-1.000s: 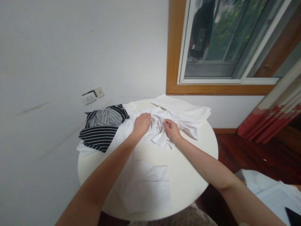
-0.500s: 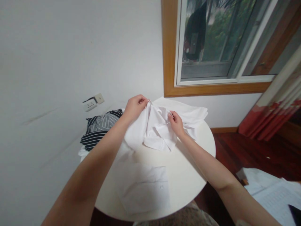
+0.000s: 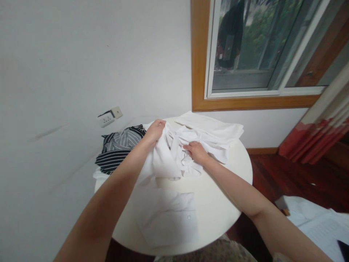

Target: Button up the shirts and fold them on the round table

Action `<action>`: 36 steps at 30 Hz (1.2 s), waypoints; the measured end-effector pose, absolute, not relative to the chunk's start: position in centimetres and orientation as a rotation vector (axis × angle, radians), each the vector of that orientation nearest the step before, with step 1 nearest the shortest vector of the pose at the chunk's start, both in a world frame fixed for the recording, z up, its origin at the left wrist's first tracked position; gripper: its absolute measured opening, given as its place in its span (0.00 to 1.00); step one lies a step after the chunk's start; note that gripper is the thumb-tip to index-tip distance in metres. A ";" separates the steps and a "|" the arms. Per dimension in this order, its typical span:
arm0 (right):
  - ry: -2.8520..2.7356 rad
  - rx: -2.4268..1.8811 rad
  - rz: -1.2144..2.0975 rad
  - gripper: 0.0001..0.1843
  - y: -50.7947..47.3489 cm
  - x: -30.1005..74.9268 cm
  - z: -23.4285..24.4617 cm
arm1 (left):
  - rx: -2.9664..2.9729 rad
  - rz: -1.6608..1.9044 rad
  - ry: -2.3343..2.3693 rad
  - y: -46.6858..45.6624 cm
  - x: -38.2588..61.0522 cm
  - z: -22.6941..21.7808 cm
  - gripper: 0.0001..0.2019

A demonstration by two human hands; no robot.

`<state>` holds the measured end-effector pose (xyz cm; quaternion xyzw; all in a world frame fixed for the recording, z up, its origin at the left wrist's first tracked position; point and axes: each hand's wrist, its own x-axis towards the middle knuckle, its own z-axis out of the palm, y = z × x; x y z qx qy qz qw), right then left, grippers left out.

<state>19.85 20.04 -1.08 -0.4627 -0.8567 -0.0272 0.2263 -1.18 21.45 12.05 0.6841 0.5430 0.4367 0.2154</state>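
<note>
at 9 o'clock on the round table [image 3: 234, 174], a bunched striped garment [image 3: 120, 149], touching the white shirt [image 3: 167, 160] spread from the middle of the top down to 6 o'clock. left hand [image 3: 155, 131] curled shut, pinching up a raised fold of that shirt near 11 o'clock. right hand [image 3: 195, 153] just beside it toward 1 o'clock, fingers bent into the crumpled cloth and apparently closed on a bunch, fingertips buried. better to grip a seam or collar edge than a loose bunch, lift only enough to free the fabric, hold both hands level, and steer clear of the striped garment and the folded white cloth [image 3: 218, 129] at 1 o'clock. hard to tell collar from sleeve in either grip, white on white. only 1 button faintly visible on the flat part near 6 o'clock. table's near-left rim hidden behind the forearm. papers [image 3: 313, 225] at 4 o'clock cropped by the frame.
</note>
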 end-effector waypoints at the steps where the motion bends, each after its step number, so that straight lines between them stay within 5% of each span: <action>1: -2.355 -1.297 -0.064 0.20 20.2 20.1 -1.1 | 1.869 1.085 1.464 21.3 -1.9 12.2 0.11; 5: -2.289 -1.302 0.052 0.19 20.2 20.8 -1.1 | 1.903 0.648 1.384 20.0 -4.1 14.1 0.12; 8: -2.293 -1.192 0.160 0.14 19.6 20.8 -1.0 | 2.089 0.687 1.472 18.3 -3.2 14.3 0.11; 12: -2.276 -0.983 0.309 0.11 18.6 21.1 -0.5 | 2.366 1.124 1.583 15.0 0.7 9.0 0.15; 16: -2.112 -1.012 0.407 0.12 18.6 21.7 -0.3 | 2.816 0.647 1.610 13.3 2.9 1.9 0.12; 20: -1.979 -1.151 0.555 0.20 19.2 21.9 -0.8 | 2.947 0.444 1.573 14.4 2.3 -0.6 0.09; 25: -1.842 -1.086 0.817 0.21 18.6 21.2 -0.8 | 2.872 0.583 1.527 15.9 1.4 -0.4 0.06; 36: -2.135 -1.075 0.572 0.13 16.6 19.6 -0.6 | 2.484 0.927 1.345 16.6 -0.3 -1.7 0.07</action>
